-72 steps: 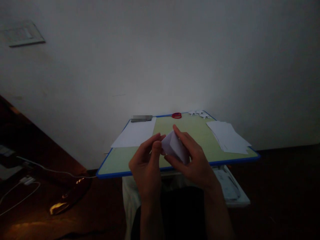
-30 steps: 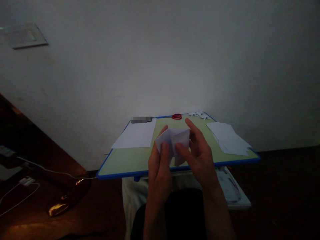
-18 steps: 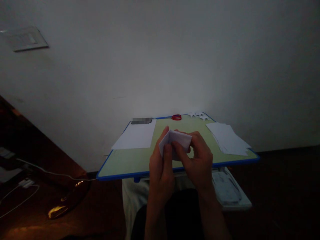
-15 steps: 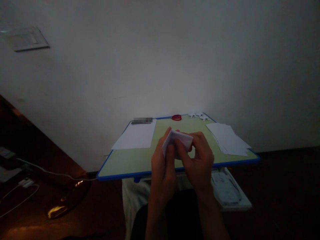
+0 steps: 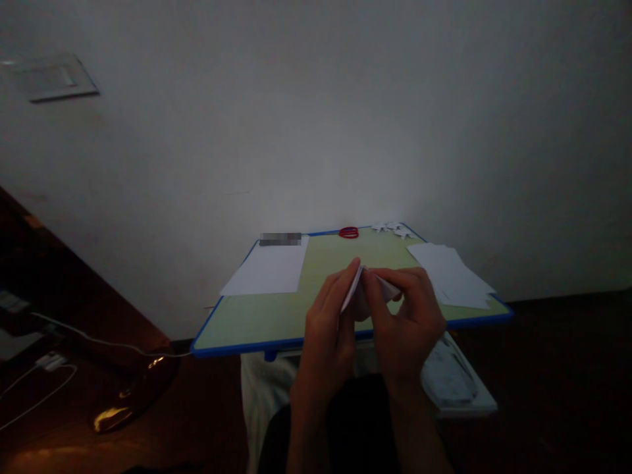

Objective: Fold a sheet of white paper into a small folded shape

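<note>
A small folded piece of white paper (image 5: pixel 361 304) is held up between both hands, above the near edge of the table. My left hand (image 5: pixel 328 322) grips its left side, fingers along the outer face. On the other side, my right hand (image 5: pixel 409 319) pinches the paper near its top fold and right corner, thumb on the near face. The paper stands in a tent-like shape with its peak between the fingertips. My fingers hide part of its lower folds.
On the blue-edged table (image 5: pixel 247 329) lie a white sheet (image 5: pixel 271 270) at left, a stack of paper (image 5: pixel 451 276) at right, red-handled scissors (image 5: pixel 348 232) at the back and several small folded paper pieces (image 5: pixel 392 228). A blurred dark object (image 5: pixel 280 239) tops the left sheet.
Both hands have shifted right with the folded paper. Its two sides now slope more steeply from the peak, and my right fingers sit closer to the top fold.
</note>
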`<state>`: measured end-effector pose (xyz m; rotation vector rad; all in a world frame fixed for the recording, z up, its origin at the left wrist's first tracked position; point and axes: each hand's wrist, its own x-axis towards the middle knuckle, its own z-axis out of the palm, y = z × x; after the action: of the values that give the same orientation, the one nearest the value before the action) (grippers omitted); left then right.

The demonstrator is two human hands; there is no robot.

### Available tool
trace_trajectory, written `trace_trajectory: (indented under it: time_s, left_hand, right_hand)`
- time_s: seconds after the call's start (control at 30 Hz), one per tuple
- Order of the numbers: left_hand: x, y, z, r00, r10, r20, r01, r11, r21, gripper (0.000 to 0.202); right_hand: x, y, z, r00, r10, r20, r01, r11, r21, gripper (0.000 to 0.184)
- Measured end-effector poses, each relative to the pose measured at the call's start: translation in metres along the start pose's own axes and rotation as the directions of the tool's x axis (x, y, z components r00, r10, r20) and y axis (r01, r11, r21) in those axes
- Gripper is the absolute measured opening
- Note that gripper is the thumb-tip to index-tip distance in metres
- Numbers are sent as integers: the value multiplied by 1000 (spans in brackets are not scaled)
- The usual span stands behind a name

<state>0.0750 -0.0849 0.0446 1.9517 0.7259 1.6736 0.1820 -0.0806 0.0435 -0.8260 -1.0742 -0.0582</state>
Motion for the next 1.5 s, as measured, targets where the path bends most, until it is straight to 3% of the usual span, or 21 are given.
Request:
trace_trajectory:
  time_s: [0.13, 0.3, 0.37, 0.43, 0.5, 0.6, 0.7, 0.8, 0.97, 1.07, 1.17, 1.27, 1.4, 1.5]
  left_hand:
    - [-1, -2, 0, 999, -23, 40, 23, 1000, 7, 48]
    - [-3, -6, 3, 995, -99, 1, 99, 995, 27, 42]
    - [-2, -8, 5, 988, -152, -38, 153, 988, 15, 39]
    - [-1, -10, 7, 972, -203, -116, 203, 979, -10, 38]
    - [0, -10, 8, 935, -268, -231, 265, 963, -45, 35]
    - [-1, -7, 6, 872, -356, -336, 322, 934, -154, 40]
    - [-2, -4, 3, 907, -331, -263, 267, 931, -250, 50]
    - [-3, -2, 3, 927, -306, -214, 245, 931, -272, 48]
    - [1, -2, 7, 859, -429, -279, 225, 807, -547, 57]
    - [5, -1, 5, 814, -520, -258, 204, 672, -712, 60]
    - [7, -2, -1, 794, -587, -160, 263, 569, -779, 55]
    - [7, -5, -5, 773, -632, -65, 321, 477, -818, 50]
    - [7, -11, -5, 726, -687, -27, 354, 407, -842, 39]
    - [8, -13, -3, 734, -679, 9, 371, 390, -842, 28]
  right_hand:
    - [-2, 2, 0, 999, 23, -48, -24, 999, -23, 10]
    - [-2, 4, 0, 998, 42, -52, -40, 999, 27, 7]
    - [-1, 7, -1, 998, 59, 28, -62, 993, 99, 4]
    - [-1, 10, -3, 986, 67, 155, -96, 977, 190, 20]
    - [0, 12, -5, 958, 39, 284, -121, 953, 279, 35]
    - [1, 14, -8, 896, -65, 439, -110, 926, 362, 38]
    - [4, 14, -8, 836, -148, 528, -72, 925, 373, 33]
    - [6, 15, -8, 810, -172, 561, -53, 931, 361, 26]
    - [7, 20, -10, 822, -156, 548, 21, 970, 244, 42]
    - [6, 22, -12, 774, -161, 613, 11, 970, 241, 62]
    - [5, 23, -12, 731, -176, 659, -8, 964, 267, 69]
    - [4, 24, -10, 745, -173, 644, -12, 962, 272, 66]
    - [3, 27, -7, 798, -120, 591, -83, 949, 304, 63]
    - [0, 29, -7, 838, -48, 543, -171, 922, 346, 63]
